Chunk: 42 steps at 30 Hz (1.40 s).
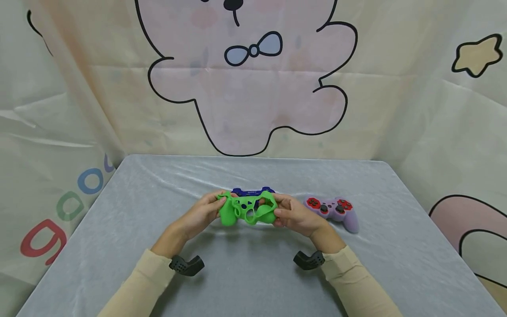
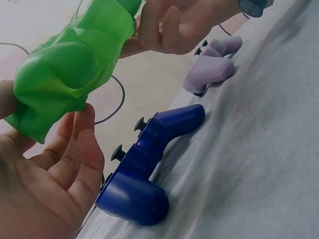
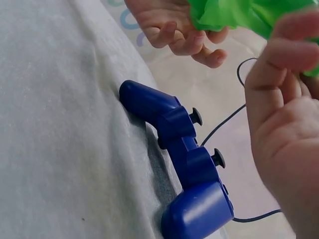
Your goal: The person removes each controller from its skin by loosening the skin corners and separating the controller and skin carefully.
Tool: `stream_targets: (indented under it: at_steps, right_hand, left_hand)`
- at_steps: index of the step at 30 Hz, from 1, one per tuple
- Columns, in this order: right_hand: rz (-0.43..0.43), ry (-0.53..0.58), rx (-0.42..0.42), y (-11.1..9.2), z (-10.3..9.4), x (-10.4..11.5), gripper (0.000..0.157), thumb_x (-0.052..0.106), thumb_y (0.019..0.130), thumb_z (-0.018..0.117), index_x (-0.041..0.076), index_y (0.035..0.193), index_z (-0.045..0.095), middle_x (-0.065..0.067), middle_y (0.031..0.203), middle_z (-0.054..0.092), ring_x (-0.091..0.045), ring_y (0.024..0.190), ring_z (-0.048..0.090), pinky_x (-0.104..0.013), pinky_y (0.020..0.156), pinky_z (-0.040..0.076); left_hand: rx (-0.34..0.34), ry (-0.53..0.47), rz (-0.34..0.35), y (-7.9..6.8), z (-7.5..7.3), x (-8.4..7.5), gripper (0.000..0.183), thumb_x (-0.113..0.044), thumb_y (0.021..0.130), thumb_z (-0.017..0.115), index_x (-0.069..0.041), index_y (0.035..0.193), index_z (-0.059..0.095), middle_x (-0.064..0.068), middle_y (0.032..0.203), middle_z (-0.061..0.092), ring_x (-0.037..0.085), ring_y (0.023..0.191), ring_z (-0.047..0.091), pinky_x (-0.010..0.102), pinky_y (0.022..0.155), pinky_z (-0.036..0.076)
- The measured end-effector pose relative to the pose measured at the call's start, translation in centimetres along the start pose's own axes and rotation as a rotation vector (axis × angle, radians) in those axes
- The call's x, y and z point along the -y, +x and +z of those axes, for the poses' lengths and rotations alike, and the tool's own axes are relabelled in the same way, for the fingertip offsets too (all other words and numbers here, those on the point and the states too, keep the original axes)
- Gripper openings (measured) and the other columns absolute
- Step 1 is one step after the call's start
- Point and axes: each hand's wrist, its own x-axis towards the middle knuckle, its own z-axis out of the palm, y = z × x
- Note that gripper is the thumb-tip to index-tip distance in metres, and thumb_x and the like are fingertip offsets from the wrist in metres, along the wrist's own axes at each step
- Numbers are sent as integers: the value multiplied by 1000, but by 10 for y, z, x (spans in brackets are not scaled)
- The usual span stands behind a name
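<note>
Both hands hold a green silicone controller cover up above the table, one at each end. My left hand pinches its left end between thumb and fingers; in the left wrist view the cover looks soft and creased. At the opposite end, my right hand grips the cover with thumb and fingers. Cutouts for buttons and sticks show in it. A blue game controller lies on the table behind the cover, partly hidden in the head view. Both wrist views show its two black thumbsticks and its grips.
A light purple controller with red button areas lies to the right, near my right hand. Grey-blue cloth covers the table. A printed curtain hangs behind the table's far edge. Black devices sit on both wrists.
</note>
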Motion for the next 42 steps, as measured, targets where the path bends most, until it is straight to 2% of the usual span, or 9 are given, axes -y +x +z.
stream_targets:
  at_steps: [7,14,18,21,26,31,36,39,42]
  right_hand:
    - [18,-46,18,2,-1,-3,23,34,102,61,20,120,66,16,94,70,1,70,53,-18,65,41]
    - [29,-86,114,2,0,0,26,29,105,54,17,125,66,10,120,69,2,85,59,-17,70,49]
    - [66,-99,132,1,2,0,28,32,108,49,19,123,68,10,125,68,-1,109,60,-21,90,51]
    - [93,-118,82,1,3,-2,29,32,109,45,21,121,69,9,126,66,-4,119,58,-23,99,48]
    - [109,-168,-47,5,6,-3,27,28,111,39,13,125,56,2,126,57,-8,116,55,-27,100,47]
    - [163,-145,-151,7,10,-3,42,30,110,41,10,147,35,-9,139,50,-12,108,63,-32,89,55]
    - [157,-168,-269,10,14,-1,51,26,109,45,8,153,26,-14,139,52,-11,97,67,-31,82,57]
    - [109,-191,-363,11,17,0,49,22,109,46,6,151,27,-12,137,53,-8,99,65,-28,84,56]
    - [55,-208,-449,12,19,2,44,17,108,47,6,147,30,-8,135,54,-5,99,63,-24,83,54]
  left_hand:
    - [6,7,14,0,1,1,47,-25,109,41,7,143,45,-12,126,62,2,117,58,22,100,46]
    - [5,14,16,1,0,1,49,-29,110,40,8,142,45,-12,124,63,3,118,59,26,103,44]
    - [29,25,30,1,0,2,50,-28,110,40,12,141,43,-10,123,64,4,117,59,26,103,45]
    - [29,30,33,1,2,1,47,-26,110,40,10,140,46,-10,123,63,4,116,59,25,101,46]
    - [-6,6,30,2,4,1,33,-23,110,40,0,132,50,-7,121,63,5,107,62,24,92,52]
    - [-39,19,22,4,6,2,18,-22,110,40,-9,121,46,-4,108,63,7,93,65,26,84,55]
    - [-121,34,9,4,7,1,29,-22,110,40,-10,136,35,-1,120,61,6,95,65,27,84,53]
    - [-155,-13,-3,6,8,1,38,-22,110,39,-12,144,27,2,127,56,5,100,65,26,85,52]
    - [-167,-65,-16,9,9,3,48,-27,110,37,-6,151,24,8,132,53,5,103,65,25,88,53]
